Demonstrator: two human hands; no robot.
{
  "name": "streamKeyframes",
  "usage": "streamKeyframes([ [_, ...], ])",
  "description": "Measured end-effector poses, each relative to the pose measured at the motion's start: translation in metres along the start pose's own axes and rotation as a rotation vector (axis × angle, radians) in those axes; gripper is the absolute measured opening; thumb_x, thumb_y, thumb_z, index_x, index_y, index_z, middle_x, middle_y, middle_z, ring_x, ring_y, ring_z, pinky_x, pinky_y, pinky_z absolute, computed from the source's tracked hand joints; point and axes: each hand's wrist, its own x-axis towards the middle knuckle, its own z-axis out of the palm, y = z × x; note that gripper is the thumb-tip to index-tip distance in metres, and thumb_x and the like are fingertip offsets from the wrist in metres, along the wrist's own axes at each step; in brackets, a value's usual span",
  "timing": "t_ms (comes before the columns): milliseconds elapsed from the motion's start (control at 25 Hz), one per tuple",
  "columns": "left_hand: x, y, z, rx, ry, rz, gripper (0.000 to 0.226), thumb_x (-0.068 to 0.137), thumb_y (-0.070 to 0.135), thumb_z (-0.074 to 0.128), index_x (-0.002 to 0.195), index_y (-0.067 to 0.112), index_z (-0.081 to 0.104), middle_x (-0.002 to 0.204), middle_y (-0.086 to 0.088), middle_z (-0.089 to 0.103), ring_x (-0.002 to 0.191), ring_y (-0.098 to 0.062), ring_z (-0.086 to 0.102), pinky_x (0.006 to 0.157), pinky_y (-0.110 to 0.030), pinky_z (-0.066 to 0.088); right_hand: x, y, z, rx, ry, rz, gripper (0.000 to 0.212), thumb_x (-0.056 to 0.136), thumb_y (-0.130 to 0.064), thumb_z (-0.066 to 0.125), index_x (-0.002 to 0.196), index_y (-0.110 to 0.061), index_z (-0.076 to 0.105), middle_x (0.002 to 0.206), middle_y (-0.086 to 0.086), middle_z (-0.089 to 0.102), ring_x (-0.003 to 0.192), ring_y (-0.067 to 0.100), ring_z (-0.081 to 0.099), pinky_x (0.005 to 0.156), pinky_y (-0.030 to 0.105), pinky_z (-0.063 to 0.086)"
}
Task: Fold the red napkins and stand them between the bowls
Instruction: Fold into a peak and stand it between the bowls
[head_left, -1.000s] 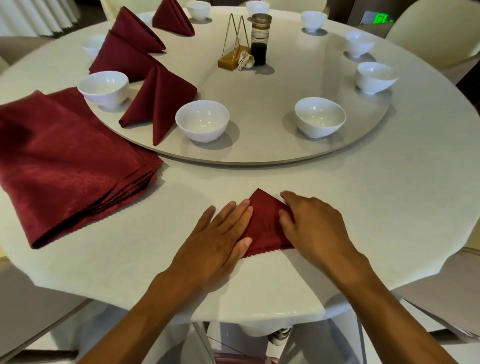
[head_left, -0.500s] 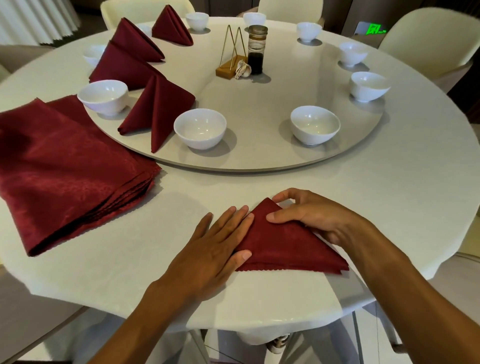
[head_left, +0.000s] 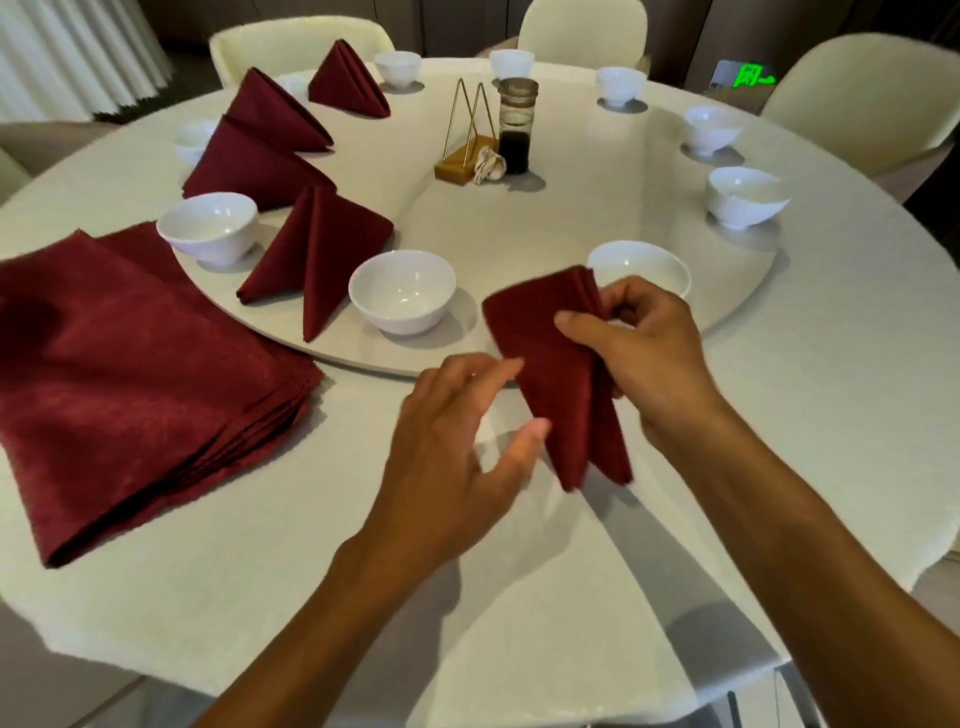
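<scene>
lifting folded napkin (head_left: 558, 374) off the table now — right hand (head_left: 641, 353) fingers pinching it, left hand (head_left: 457, 447) released

One view only: head cam, wide-angle, looking fwd and down across round table (head_left: 810, 395) from its near edge. Hands close, low-centre; turntable (head_left: 597, 208) mid-frame; chairs (head_left: 852, 88) at far rim, top of frame.
</scene>
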Motion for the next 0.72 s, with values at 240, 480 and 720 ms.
streamKeyframes([
  [240, 0.067, -0.019, 0.038, 0.138, -0.102, -0.255, 0.045, 0.094, 0.04, 0.06, 0.134, 0.024, 0.051, 0.121, 0.002, 0.059, 0.109, -0.016, 0.056, 0.093, -0.027, 0.048, 0.058, 0.014, 0.053, -0.243, 0.18, -0.109, 0.019, 0.086, -0.025, 0.07, 0.095, -0.019, 0.054, 0.084, -0.012, 0.058, 0.075, 0.002, 0.056, 0.057, 0.006, 0.037],
  [480, 0.057, -0.048, 0.047, 0.287, -0.072, -0.326, 0.043, 0.094, 0.055, 0.052, 0.121, 0.022, 0.061, 0.105, 0.002, 0.063, 0.092, -0.017, 0.061, 0.083, -0.031, 0.054, 0.033, 0.044, 0.049, -0.535, 0.091, -0.126, 0.05, 0.092, -0.056, 0.055, 0.13, -0.023, 0.047, 0.115, -0.007, 0.06, 0.102, 0.013, 0.061, 0.083, 0.028, 0.051],
  [720, 0.055, -0.059, 0.052, 0.286, 0.026, -0.263, 0.028, 0.097, 0.037, 0.054, 0.102, 0.013, 0.067, 0.085, -0.002, 0.063, 0.077, -0.015, 0.058, 0.068, -0.024, 0.047, 0.019, 0.074, 0.047, -1.034, 0.137, -0.236, 0.028, 0.097, -0.033, 0.051, 0.111, -0.013, 0.063, 0.097, 0.006, 0.067, 0.088, 0.025, 0.06, 0.081, 0.036, 0.05],
])
